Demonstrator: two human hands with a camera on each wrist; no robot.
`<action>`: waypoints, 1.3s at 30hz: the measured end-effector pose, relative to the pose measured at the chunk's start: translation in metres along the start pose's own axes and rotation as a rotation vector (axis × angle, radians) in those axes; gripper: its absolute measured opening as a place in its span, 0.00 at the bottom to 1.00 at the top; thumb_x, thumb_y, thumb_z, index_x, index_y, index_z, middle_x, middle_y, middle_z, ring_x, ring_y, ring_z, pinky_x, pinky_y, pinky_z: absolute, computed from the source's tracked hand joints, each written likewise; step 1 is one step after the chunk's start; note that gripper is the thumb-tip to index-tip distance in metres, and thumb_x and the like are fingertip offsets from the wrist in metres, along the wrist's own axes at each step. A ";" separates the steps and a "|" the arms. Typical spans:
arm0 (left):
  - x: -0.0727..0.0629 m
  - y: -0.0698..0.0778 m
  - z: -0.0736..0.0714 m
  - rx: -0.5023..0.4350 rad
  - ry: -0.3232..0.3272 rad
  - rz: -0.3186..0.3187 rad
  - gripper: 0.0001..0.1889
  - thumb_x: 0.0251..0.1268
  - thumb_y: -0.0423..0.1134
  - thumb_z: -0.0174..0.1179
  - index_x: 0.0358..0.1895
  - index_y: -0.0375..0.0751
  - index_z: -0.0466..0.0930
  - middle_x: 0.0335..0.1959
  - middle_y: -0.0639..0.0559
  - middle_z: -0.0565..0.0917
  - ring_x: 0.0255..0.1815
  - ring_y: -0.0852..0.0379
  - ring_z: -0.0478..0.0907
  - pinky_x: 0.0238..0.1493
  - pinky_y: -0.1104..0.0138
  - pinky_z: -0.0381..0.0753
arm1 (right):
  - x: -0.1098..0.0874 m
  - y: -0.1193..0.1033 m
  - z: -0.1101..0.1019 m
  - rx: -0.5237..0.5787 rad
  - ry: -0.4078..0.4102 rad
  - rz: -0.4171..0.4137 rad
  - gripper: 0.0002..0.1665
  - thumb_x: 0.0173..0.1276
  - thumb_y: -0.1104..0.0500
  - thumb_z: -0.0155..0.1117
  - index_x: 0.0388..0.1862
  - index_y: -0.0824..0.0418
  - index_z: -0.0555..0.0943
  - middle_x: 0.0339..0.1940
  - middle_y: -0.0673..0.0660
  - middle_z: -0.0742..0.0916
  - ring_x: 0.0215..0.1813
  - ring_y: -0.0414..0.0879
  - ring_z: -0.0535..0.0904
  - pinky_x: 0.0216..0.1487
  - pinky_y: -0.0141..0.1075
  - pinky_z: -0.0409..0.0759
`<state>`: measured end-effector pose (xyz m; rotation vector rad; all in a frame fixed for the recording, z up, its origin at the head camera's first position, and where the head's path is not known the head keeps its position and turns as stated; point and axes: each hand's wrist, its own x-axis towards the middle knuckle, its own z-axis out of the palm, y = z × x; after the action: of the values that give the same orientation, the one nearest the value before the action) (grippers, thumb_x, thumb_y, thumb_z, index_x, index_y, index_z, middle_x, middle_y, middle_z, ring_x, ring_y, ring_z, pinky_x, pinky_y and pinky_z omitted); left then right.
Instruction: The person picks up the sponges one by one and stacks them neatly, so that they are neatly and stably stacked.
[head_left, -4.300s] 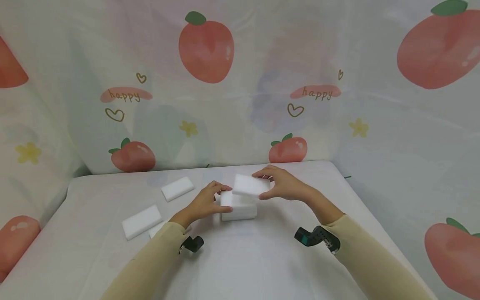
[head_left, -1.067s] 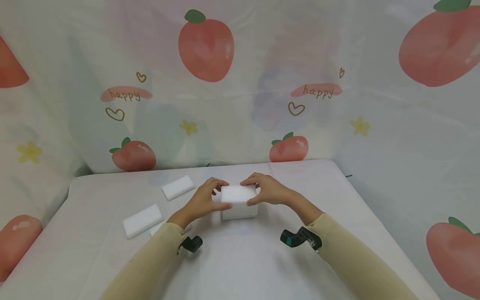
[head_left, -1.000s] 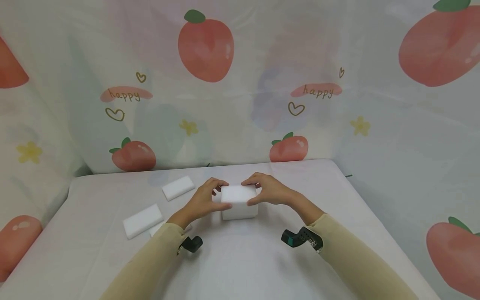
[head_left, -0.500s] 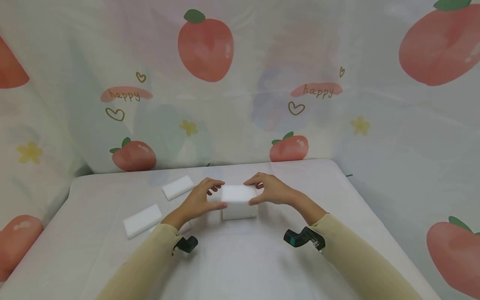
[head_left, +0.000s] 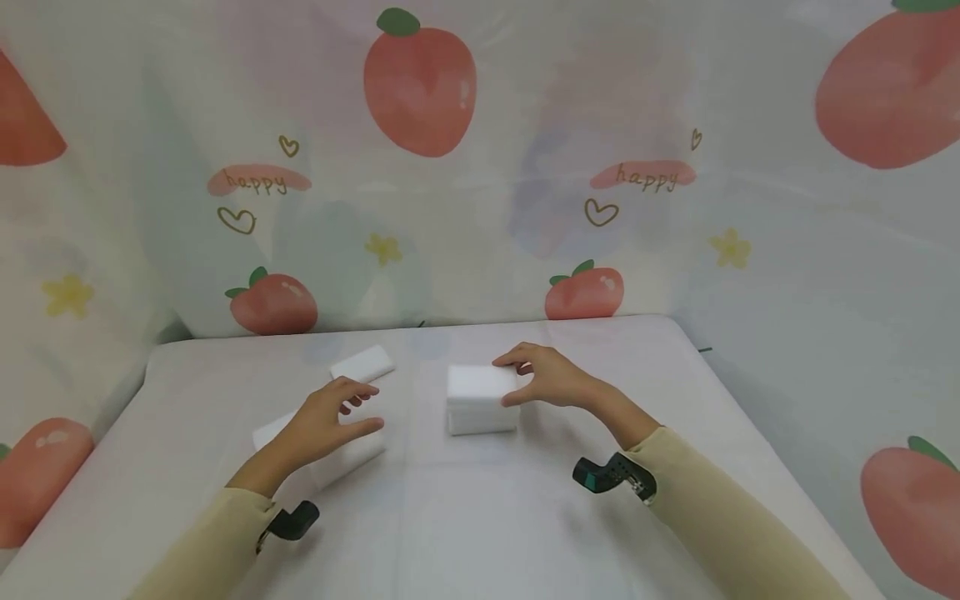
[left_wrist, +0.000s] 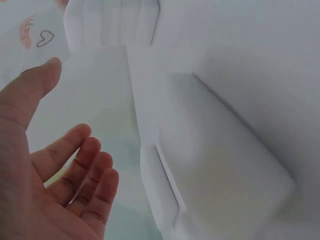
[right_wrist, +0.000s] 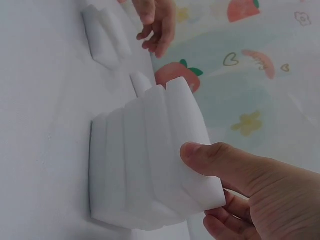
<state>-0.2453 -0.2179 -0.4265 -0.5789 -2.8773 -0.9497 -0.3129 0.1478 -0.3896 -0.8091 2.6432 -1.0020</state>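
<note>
- Stack (head_left: 483,422): mid-table, upright on the white cloth (head_left: 480,533), a little right of centre in your head view. Right-wrist view gives five layers, laid flat one on another.
- Your right hand (head_left: 551,377) pinches the top block (head_left: 480,382) at its right end, thumb on the near edge, fingers behind. The block rests on the layer below; edges look roughly even, not perfectly flush.
- Your left hand (head_left: 321,423) holds nothing: thumb well apart from the fingers, fingers loosely bent, above the loose blocks on your left.
- Done, by the look of it: five blocks piled, the fifth seated though you have hold of it.
- Left over: three loose blocks, all left of the pile. Far block (head_left: 363,364) lies alone; near block (head_left: 351,460) and outer block (head_left: 267,431) lie close together, partly hidden by your hand. Whether one overlaps the other, cannot tell.
- My judgement: past halfway if all eight belong in one pile; letting go of the top comes before any sixth layer.
</note>
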 end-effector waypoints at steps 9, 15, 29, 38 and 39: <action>-0.049 -0.016 -0.017 0.070 0.012 -0.124 0.36 0.53 0.57 0.72 0.61 0.38 0.78 0.51 0.46 0.78 0.48 0.48 0.79 0.48 0.55 0.80 | -0.001 0.002 -0.003 -0.012 0.004 -0.012 0.35 0.54 0.53 0.79 0.61 0.59 0.80 0.56 0.53 0.81 0.55 0.47 0.75 0.63 0.42 0.75; -0.066 -0.027 -0.016 0.099 0.029 -0.143 0.39 0.49 0.60 0.73 0.61 0.39 0.78 0.53 0.46 0.78 0.45 0.50 0.80 0.45 0.55 0.80 | -0.001 0.003 -0.002 0.000 0.000 -0.010 0.35 0.54 0.53 0.79 0.61 0.59 0.80 0.56 0.52 0.81 0.56 0.47 0.76 0.64 0.43 0.75; -0.068 -0.033 -0.002 0.149 0.008 -0.157 0.47 0.41 0.59 0.77 0.63 0.33 0.75 0.53 0.44 0.77 0.43 0.55 0.75 0.42 0.59 0.78 | -0.001 0.003 -0.001 0.004 0.002 -0.010 0.36 0.55 0.52 0.79 0.63 0.60 0.79 0.57 0.55 0.80 0.57 0.50 0.76 0.63 0.44 0.75; -0.072 -0.036 0.002 0.177 0.025 -0.163 0.46 0.39 0.56 0.79 0.63 0.33 0.76 0.54 0.42 0.78 0.42 0.55 0.75 0.40 0.60 0.78 | 0.000 0.004 0.000 0.013 -0.003 -0.019 0.37 0.55 0.52 0.79 0.63 0.61 0.79 0.57 0.55 0.80 0.57 0.50 0.76 0.63 0.45 0.75; -0.073 -0.036 0.003 0.179 0.029 -0.158 0.45 0.39 0.55 0.79 0.62 0.33 0.76 0.54 0.42 0.79 0.42 0.55 0.76 0.40 0.60 0.78 | 0.000 0.004 0.001 0.013 -0.002 -0.018 0.37 0.55 0.52 0.79 0.63 0.61 0.79 0.57 0.55 0.80 0.57 0.50 0.76 0.63 0.44 0.75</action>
<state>-0.1910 -0.2672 -0.4609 -0.3255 -2.9746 -0.6981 -0.3144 0.1502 -0.3928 -0.8318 2.6297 -1.0211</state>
